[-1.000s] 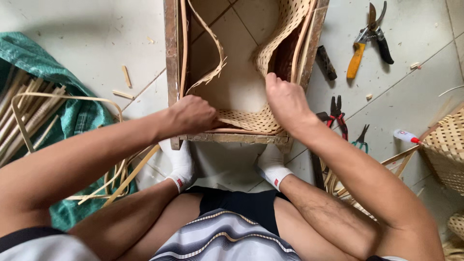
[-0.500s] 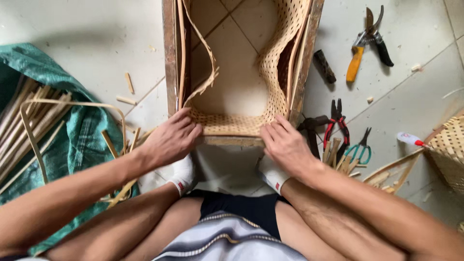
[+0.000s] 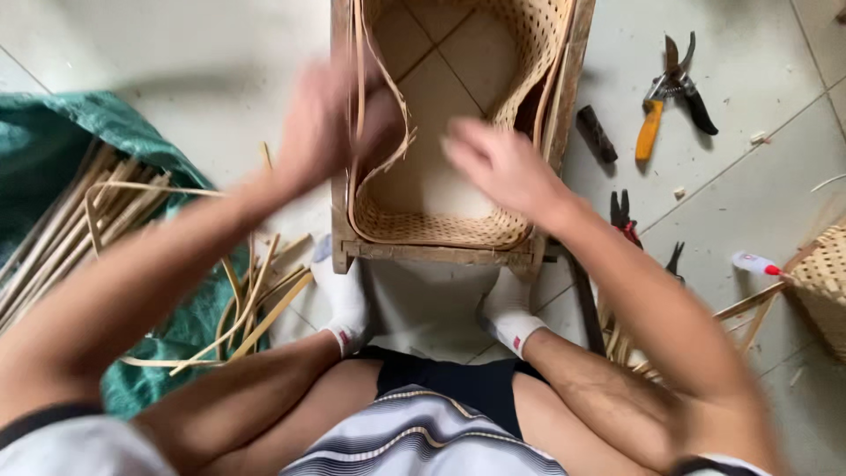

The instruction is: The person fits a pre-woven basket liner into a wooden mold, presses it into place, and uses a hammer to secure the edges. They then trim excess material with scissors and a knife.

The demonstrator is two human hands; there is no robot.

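A rectangular wooden frame (image 3: pixel 441 253) lies on the tiled floor between my white-socked feet. A woven bamboo band (image 3: pixel 423 229) lines its inside, and a loose thin strip (image 3: pixel 392 154) curls off the left side. My left hand (image 3: pixel 326 123) is blurred at the frame's left rail, against the upright strips there; its grip cannot be made out. My right hand (image 3: pixel 502 163) hovers over the middle of the frame with fingers loosely spread towards the left, holding nothing.
Left of me, a green tarp (image 3: pixel 53 132) carries a bundle of bamboo strips (image 3: pixel 79 220). To the right lie orange-handled pruning shears (image 3: pixel 670 97), a dark short rod (image 3: pixel 597 134), red-handled pliers (image 3: pixel 624 216), a white tube with a red cap (image 3: pixel 756 264) and a woven basket (image 3: pixel 824 282).
Both hands have lifted off the frame's near edge and moved away from me, the left up to the left rail, the right over the frame's middle. The camera has come closer.
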